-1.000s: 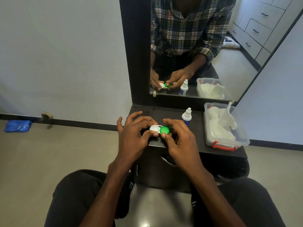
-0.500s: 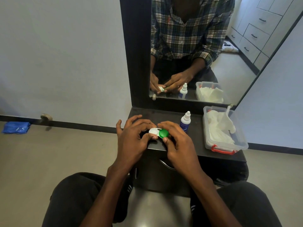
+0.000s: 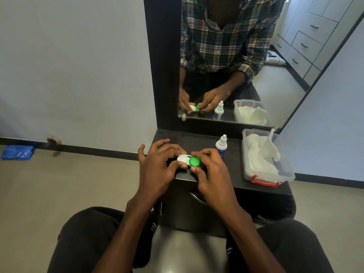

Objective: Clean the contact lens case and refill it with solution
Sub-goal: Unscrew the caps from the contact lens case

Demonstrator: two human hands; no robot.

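A contact lens case [image 3: 188, 160] with one white cap and one green cap [image 3: 194, 161] sits between my hands above the front of the black dresser top [image 3: 232, 174]. My left hand [image 3: 159, 168] grips the white end, thumb below it. My right hand [image 3: 212, 172] pinches the green cap between thumb and fingers. A small white solution bottle [image 3: 221, 145] with a blue label stands upright just behind my right hand.
A clear plastic box [image 3: 266, 156] with red latches and white tissues stands at the right of the dresser top. A tall mirror [image 3: 236, 62] rises behind and reflects my hands. A blue cloth [image 3: 17, 152] lies on the floor far left.
Both hands stay on the case. My right fingers have shifted slightly around the green cap.
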